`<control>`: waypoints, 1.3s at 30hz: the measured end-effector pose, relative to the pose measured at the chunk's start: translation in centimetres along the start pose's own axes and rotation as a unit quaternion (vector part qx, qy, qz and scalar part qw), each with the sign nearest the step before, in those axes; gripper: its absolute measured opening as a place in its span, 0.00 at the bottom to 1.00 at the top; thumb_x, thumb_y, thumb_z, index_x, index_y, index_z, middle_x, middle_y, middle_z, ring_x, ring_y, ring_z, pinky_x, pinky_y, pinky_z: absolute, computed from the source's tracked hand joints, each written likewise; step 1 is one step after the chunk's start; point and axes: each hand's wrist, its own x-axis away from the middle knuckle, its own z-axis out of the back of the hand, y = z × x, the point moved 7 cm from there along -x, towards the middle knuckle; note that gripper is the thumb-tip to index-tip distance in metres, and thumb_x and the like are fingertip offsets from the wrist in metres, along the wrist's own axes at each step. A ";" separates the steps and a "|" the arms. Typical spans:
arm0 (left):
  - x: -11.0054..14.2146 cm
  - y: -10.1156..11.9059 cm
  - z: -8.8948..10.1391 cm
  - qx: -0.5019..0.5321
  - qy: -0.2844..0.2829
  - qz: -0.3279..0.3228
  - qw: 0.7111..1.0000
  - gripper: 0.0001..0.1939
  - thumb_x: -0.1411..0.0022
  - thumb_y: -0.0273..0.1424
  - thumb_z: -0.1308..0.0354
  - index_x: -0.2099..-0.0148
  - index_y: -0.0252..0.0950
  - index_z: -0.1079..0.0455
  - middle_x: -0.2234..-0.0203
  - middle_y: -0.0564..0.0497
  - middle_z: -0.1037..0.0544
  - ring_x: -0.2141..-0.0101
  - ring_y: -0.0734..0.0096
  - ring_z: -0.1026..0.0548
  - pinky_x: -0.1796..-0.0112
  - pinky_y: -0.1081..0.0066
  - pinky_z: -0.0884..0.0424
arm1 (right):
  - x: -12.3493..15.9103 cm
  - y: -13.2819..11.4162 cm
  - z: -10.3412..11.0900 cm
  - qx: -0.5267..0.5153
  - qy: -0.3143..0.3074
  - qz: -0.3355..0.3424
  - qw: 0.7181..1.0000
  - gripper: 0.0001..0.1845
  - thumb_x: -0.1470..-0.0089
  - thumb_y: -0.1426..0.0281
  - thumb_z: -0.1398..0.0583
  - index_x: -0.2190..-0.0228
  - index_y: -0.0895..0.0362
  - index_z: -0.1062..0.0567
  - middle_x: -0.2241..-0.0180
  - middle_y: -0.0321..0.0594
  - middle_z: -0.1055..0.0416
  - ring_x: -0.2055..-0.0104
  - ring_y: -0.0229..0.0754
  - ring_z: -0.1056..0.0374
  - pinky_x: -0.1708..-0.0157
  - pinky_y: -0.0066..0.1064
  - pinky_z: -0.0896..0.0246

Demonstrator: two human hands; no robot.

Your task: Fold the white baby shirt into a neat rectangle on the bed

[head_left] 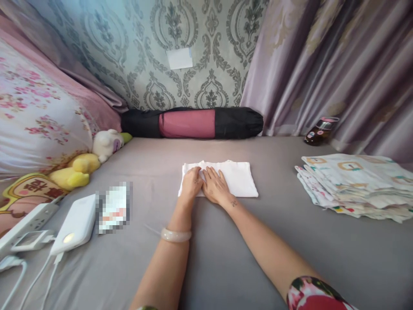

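Note:
A folded white cloth lies flat as a wide rectangle on the grey bedsheet. Near its left end my left hand rests with fingers curled together against the fabric; the fingertips are partly hidden. My right hand presses flat on the cloth just beside it, palm down and fingers stretched out. The two hands are close together at the thumbs.
At the right sits a stack of folded patterned cloths, with a dark bottle behind. A black and pink roll lines the wall. Leftward are plush toys, a white power bank, a power strip and cables.

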 end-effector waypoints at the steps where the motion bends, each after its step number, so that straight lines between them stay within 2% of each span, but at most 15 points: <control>1: 0.0 0.0 0.0 -0.005 -0.001 -0.001 1.000 0.20 0.40 0.20 0.55 0.49 0.33 0.30 0.54 0.41 0.22 0.51 0.63 0.25 0.48 0.65 0.32 | 0.0 0.2 0.1 -0.003 0.004 -0.001 1.000 0.29 0.34 0.66 0.58 0.37 0.64 0.41 0.34 0.47 0.50 0.31 0.46 0.58 0.34 0.44 0.68; 4: 0.0 0.5 -0.1 -0.018 0.001 -0.015 1.000 0.18 0.36 0.22 0.56 0.48 0.32 0.31 0.53 0.39 0.23 0.50 0.62 0.26 0.47 0.63 0.33 | -0.1 1.4 0.7 0.000 0.028 -0.028 0.999 0.28 0.33 0.65 0.58 0.37 0.63 0.41 0.34 0.48 0.49 0.32 0.46 0.58 0.34 0.45 0.69; 7: 0.2 1.6 -0.1 -0.029 0.003 -0.047 0.998 0.17 0.34 0.28 0.53 0.45 0.34 0.33 0.48 0.39 0.26 0.43 0.59 0.32 0.43 0.59 0.38 | -0.1 3.3 1.4 0.020 0.057 -0.074 0.995 0.29 0.33 0.64 0.57 0.37 0.63 0.41 0.34 0.50 0.50 0.31 0.49 0.59 0.34 0.49 0.72; 10: 0.7 2.6 -0.7 -0.064 -0.029 -0.052 0.996 0.20 0.33 0.33 0.51 0.41 0.36 0.36 0.40 0.40 0.33 0.37 0.53 0.42 0.39 0.53 0.45 | -0.1 4.7 1.4 0.032 0.053 -0.105 0.993 0.29 0.34 0.63 0.56 0.37 0.63 0.41 0.34 0.52 0.51 0.31 0.51 0.60 0.35 0.51 0.72; 12: 1.0 2.9 -1.3 -0.096 -0.062 -0.041 0.993 0.21 0.32 0.36 0.52 0.39 0.38 0.37 0.38 0.41 0.36 0.35 0.52 0.45 0.38 0.51 0.48 | -0.1 5.1 1.1 0.035 0.040 -0.115 0.992 0.29 0.34 0.62 0.56 0.37 0.63 0.41 0.34 0.51 0.51 0.31 0.52 0.60 0.35 0.52 0.71; 16: 1.3 3.0 -2.2 -0.164 -0.111 -0.033 0.980 0.22 0.29 0.39 0.57 0.38 0.40 0.39 0.36 0.44 0.38 0.36 0.55 0.44 0.38 0.52 0.49 | -0.2 5.2 0.7 0.042 0.029 -0.118 0.992 0.29 0.34 0.62 0.56 0.37 0.62 0.41 0.34 0.50 0.50 0.32 0.52 0.60 0.35 0.52 0.70; 24: 1.2 3.0 -2.1 -0.188 -0.122 -0.041 0.974 0.22 0.29 0.39 0.59 0.38 0.39 0.39 0.36 0.44 0.38 0.35 0.56 0.44 0.39 0.52 0.47 | -0.2 5.1 0.9 0.037 0.031 -0.115 0.992 0.29 0.34 0.63 0.55 0.37 0.61 0.40 0.34 0.50 0.49 0.32 0.52 0.59 0.36 0.52 0.68; 28: 1.1 2.8 -1.8 -0.183 -0.107 -0.040 0.976 0.21 0.29 0.37 0.57 0.39 0.37 0.39 0.37 0.43 0.36 0.36 0.58 0.43 0.39 0.54 0.46 | -0.2 5.9 1.6 0.025 0.048 -0.143 0.988 0.29 0.34 0.65 0.55 0.37 0.63 0.42 0.33 0.50 0.52 0.31 0.51 0.60 0.36 0.49 0.66; 32: 0.9 2.2 -1.1 -0.188 -0.066 -0.024 0.980 0.21 0.30 0.36 0.57 0.39 0.37 0.39 0.39 0.43 0.34 0.37 0.60 0.42 0.38 0.55 0.46 | 0.0 7.3 2.5 0.036 0.065 -0.200 0.977 0.30 0.34 0.66 0.56 0.36 0.67 0.45 0.33 0.53 0.54 0.31 0.52 0.63 0.35 0.50 0.69; 34: 0.9 1.8 -0.9 -0.193 -0.056 -0.011 0.979 0.21 0.30 0.36 0.57 0.39 0.37 0.39 0.39 0.43 0.34 0.37 0.59 0.41 0.38 0.54 0.46 | 0.1 7.9 2.4 0.039 0.051 -0.214 0.975 0.30 0.34 0.65 0.56 0.36 0.68 0.46 0.33 0.54 0.54 0.31 0.52 0.62 0.35 0.50 0.69; 39: 0.9 1.3 -1.2 -0.210 -0.074 0.001 0.975 0.21 0.29 0.38 0.60 0.40 0.35 0.38 0.38 0.41 0.35 0.37 0.57 0.41 0.38 0.52 0.47 | 0.1 8.3 2.0 0.039 0.015 -0.219 0.975 0.31 0.33 0.63 0.57 0.36 0.68 0.46 0.33 0.54 0.53 0.31 0.52 0.60 0.35 0.51 0.67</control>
